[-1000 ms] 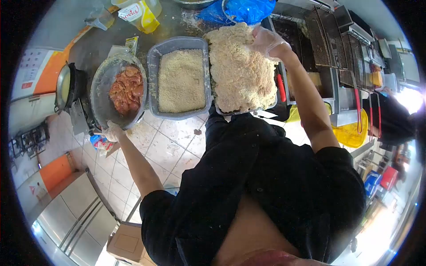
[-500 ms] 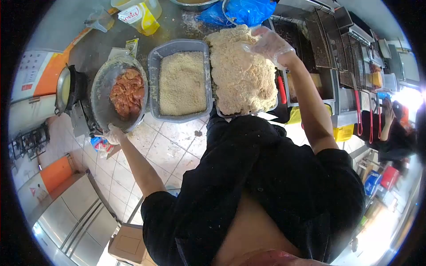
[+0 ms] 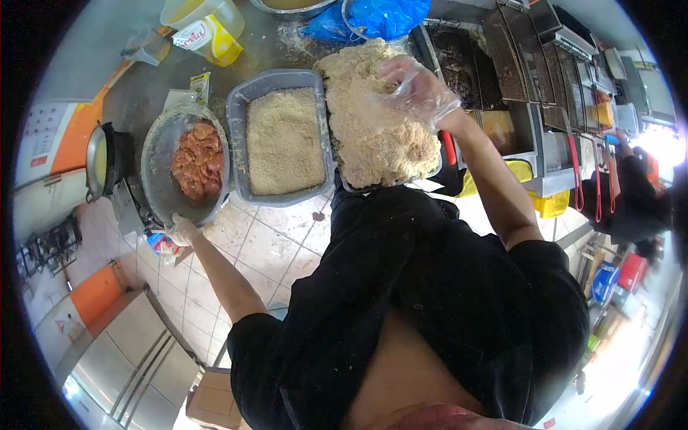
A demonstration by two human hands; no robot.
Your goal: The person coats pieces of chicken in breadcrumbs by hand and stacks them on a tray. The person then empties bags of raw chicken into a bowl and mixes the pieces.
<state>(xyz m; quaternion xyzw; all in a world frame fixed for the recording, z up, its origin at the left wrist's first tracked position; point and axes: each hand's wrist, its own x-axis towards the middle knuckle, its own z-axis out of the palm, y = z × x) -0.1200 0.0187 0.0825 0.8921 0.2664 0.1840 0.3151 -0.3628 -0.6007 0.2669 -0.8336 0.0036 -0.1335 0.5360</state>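
My left hand (image 3: 183,231), in a clear plastic glove, grips the near rim of a grey bowl (image 3: 159,183). Raw, reddish marinated meat pieces (image 3: 197,161) lie inside that bowl. Over at the right, my gloved right hand (image 3: 421,92) hovers over or touches a big heap of crumb-coated pieces (image 3: 373,132). Its fingers are apart and slightly bent, with nothing visible between them. Between bowl and heap stands a grey rectangular tub (image 3: 236,158) of pale breadcrumbs (image 3: 285,143). The tray under the heap is mostly hidden.
Behind the tub are a plastic container with a yellow-and-white label (image 3: 208,43), a blue plastic bag (image 3: 390,18) and a metal bowl (image 3: 294,8). Fryer baskets (image 3: 505,54) with red handles stand at right. Another person (image 3: 631,193) is at far right. A pot (image 3: 100,161) sits left.
My right hand has moved slightly left and down over the coated heap. My left hand stays on the bowl's rim. The whole view has shifted a little.
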